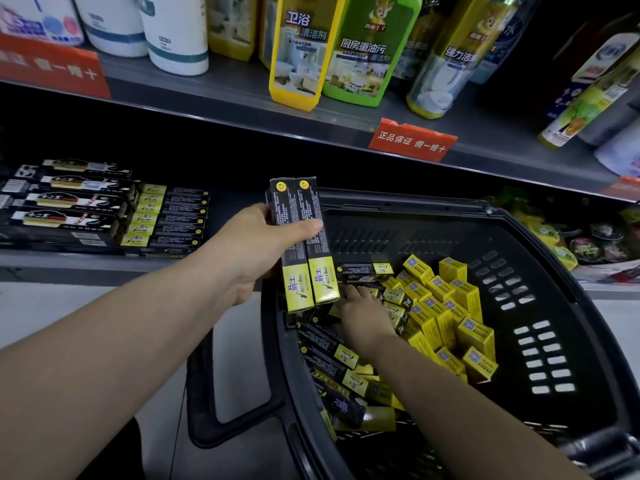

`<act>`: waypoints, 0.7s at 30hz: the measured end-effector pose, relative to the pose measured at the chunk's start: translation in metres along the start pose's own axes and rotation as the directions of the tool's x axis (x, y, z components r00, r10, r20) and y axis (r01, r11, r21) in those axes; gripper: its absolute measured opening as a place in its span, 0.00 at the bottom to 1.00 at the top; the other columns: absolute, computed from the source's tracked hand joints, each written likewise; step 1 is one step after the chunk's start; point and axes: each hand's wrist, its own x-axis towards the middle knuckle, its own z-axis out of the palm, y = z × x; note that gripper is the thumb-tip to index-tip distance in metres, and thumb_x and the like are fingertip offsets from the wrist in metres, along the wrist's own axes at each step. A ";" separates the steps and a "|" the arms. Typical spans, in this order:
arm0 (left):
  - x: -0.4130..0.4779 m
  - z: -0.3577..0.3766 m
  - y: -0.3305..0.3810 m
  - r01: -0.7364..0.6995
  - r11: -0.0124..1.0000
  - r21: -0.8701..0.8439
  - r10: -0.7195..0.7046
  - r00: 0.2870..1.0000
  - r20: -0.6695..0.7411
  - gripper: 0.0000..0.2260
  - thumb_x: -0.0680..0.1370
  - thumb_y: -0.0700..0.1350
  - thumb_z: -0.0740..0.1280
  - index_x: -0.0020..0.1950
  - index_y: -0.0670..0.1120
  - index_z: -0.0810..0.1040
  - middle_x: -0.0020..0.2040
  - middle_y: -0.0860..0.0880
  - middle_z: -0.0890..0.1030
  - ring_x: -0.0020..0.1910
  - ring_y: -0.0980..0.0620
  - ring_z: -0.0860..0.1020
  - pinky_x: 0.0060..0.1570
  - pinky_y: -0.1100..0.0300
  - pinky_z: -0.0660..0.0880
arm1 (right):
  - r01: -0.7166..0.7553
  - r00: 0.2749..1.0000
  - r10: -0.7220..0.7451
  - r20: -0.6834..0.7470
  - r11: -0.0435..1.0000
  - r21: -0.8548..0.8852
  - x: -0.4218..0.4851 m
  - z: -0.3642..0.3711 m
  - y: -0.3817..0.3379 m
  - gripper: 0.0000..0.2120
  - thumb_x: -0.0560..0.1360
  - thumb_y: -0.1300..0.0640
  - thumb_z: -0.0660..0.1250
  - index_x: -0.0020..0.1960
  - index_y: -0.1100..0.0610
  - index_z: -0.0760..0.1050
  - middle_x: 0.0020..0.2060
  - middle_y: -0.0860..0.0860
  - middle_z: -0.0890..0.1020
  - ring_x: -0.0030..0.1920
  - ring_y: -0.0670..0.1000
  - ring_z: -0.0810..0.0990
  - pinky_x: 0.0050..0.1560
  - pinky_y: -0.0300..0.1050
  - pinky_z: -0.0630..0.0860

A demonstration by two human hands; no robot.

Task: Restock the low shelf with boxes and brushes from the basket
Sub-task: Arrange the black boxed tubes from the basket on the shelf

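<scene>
Left hand [256, 247] gripping two boxes [298, 202], lengthwise toward shelf [69, 263], yellow ends nearest

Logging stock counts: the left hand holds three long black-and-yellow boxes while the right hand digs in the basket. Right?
Not quite: the head view shows the left hand gripping two long boxes, not three. The right hand does reach in among the loose boxes in the basket.
</scene>
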 end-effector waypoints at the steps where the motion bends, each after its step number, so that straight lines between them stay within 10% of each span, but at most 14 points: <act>1: 0.001 -0.002 0.000 -0.001 1.000 -0.013 0.001 1.000 -0.010 0.13 0.71 0.47 0.72 0.53 0.48 0.76 0.48 0.48 0.83 0.46 0.50 0.81 0.47 0.53 0.78 | 0.021 0.999 -0.022 -0.039 0.999 -0.037 0.001 0.003 -0.001 0.21 0.76 0.55 0.62 0.68 0.58 0.67 0.66 0.56 0.68 0.64 0.58 0.66 0.61 0.52 0.68; 6: 0.001 -0.009 0.001 0.015 0.997 -0.074 -0.017 0.999 -0.027 0.16 0.72 0.46 0.72 0.58 0.48 0.74 0.51 0.47 0.82 0.49 0.50 0.80 0.49 0.51 0.78 | 0.038 0.995 -0.039 -0.087 0.999 -0.015 -0.007 0.002 0.001 0.18 0.74 0.63 0.62 0.64 0.56 0.72 0.60 0.54 0.73 0.59 0.57 0.72 0.54 0.49 0.73; 9: 0.002 -0.013 0.001 0.031 0.994 -0.106 -0.034 0.999 -0.023 0.16 0.72 0.46 0.71 0.58 0.47 0.73 0.51 0.47 0.81 0.47 0.51 0.80 0.44 0.55 0.78 | -0.175 0.976 0.209 -0.061 0.921 0.349 -0.022 -0.027 0.011 0.12 0.74 0.56 0.66 0.57 0.56 0.73 0.46 0.53 0.80 0.43 0.53 0.80 0.37 0.42 0.76; 15: -0.001 -0.019 0.001 0.064 0.982 -0.177 -0.065 0.998 -0.004 0.17 0.73 0.46 0.70 0.60 0.45 0.73 0.50 0.46 0.82 0.45 0.48 0.81 0.40 0.55 0.78 | -0.061 0.947 0.320 -0.002 0.187 0.980 -0.071 -0.104 0.022 0.10 0.70 0.52 0.67 0.43 0.45 0.64 0.37 0.56 0.74 0.37 0.50 0.70 0.36 0.46 0.66; 21: -0.012 -0.031 -0.001 0.071 0.957 -0.281 -0.067 0.997 0.022 0.18 0.72 0.48 0.70 0.61 0.47 0.74 0.49 0.45 0.84 0.44 0.45 0.84 0.37 0.53 0.80 | 0.130 0.990 0.029 -0.140 0.223 0.966 -0.064 -0.149 -0.037 0.11 0.72 0.46 0.64 0.51 0.42 0.64 0.39 0.42 0.80 0.35 0.36 0.77 0.34 0.31 0.74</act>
